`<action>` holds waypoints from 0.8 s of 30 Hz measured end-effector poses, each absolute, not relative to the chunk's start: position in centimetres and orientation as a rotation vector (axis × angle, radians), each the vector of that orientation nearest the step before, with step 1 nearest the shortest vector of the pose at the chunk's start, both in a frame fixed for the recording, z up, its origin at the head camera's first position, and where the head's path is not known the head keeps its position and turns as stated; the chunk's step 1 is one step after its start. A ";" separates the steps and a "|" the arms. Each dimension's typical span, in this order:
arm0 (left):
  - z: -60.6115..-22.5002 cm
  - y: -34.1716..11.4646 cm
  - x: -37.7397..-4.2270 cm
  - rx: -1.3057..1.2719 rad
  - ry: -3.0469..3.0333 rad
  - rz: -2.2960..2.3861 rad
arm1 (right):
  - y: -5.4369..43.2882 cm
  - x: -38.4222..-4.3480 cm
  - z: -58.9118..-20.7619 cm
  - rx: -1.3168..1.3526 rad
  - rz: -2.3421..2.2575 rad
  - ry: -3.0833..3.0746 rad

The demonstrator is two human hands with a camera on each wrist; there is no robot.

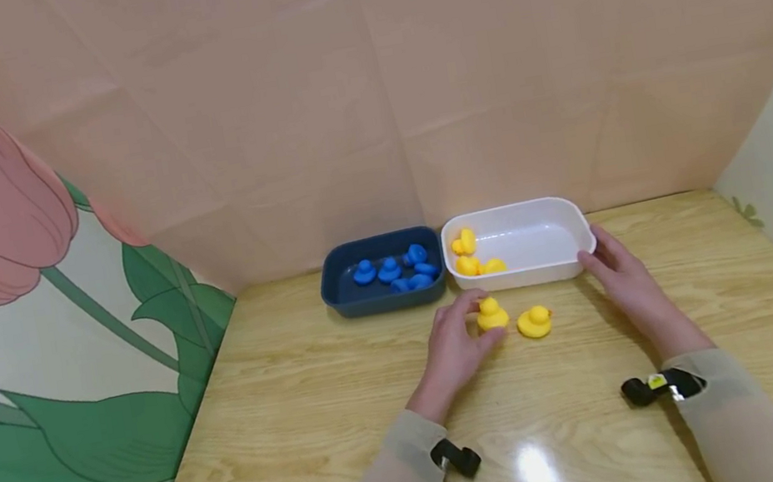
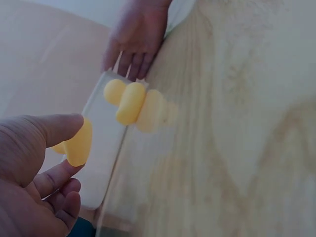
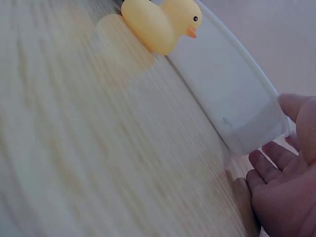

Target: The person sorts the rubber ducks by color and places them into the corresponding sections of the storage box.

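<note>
My left hand (image 1: 454, 341) pinches a yellow rubber duck (image 1: 492, 315) between thumb and fingers, in front of the white bin (image 1: 517, 277). In the left wrist view that duck (image 2: 79, 143) shows between the thumb and a fingertip. Another yellow duck (image 1: 536, 323) sits upright on the table, just right of the held one. Up at the white bin's right end, my right hand (image 1: 624, 283) holds its corner, with the thumb at the rim and the fingers along the outside. Several yellow ducks (image 1: 468, 265) lie in the bin's left part.
A dark blue bin (image 1: 385, 304) with several blue ducks (image 1: 389, 270) stands directly left of the white one. Behind both rises a pinkish covered wall (image 1: 306, 119). The wooden table (image 1: 294, 424) extends toward me. Patterned walls flank it.
</note>
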State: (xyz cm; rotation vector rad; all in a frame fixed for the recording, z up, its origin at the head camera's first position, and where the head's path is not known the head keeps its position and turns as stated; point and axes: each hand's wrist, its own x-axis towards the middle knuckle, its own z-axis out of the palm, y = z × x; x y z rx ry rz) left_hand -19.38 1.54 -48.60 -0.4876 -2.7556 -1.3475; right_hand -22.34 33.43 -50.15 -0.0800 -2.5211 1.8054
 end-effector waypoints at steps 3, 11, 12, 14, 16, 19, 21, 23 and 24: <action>-48.0 1.5 -19.5 -0.511 -2.744 -1.337 | 33.5 -22.4 -50.2 -0.075 1.802 -2.519; -45.9 1.5 -20.2 -0.518 -2.739 -1.308 | 33.6 -22.5 -50.5 -0.073 1.782 -2.543; -45.5 1.6 -20.4 -0.520 -2.737 -1.293 | 33.6 -22.6 -50.5 -0.074 1.778 -2.548; -44.9 1.6 -20.7 -0.530 -2.725 -1.259 | 33.7 -22.6 -50.5 -0.075 1.774 -2.550; -44.4 1.8 -21.2 -0.546 -2.710 -1.227 | 33.7 -22.7 -50.5 -0.077 1.771 -2.555; -43.6 2.1 -21.9 -0.565 -2.693 -1.187 | 33.7 -22.6 -50.5 -0.079 1.765 -2.560; -43.2 2.4 -22.5 -0.575 -2.684 -1.168 | 33.7 -22.5 -50.5 -0.079 1.760 -2.564; -42.9 2.7 -23.1 -0.583 -2.671 -1.151 | 33.6 -22.5 -50.5 -0.078 1.757 -2.564; -42.8 2.8 -23.4 -0.587 -2.662 -1.143 | 33.6 -22.4 -50.4 -0.079 1.756 -2.564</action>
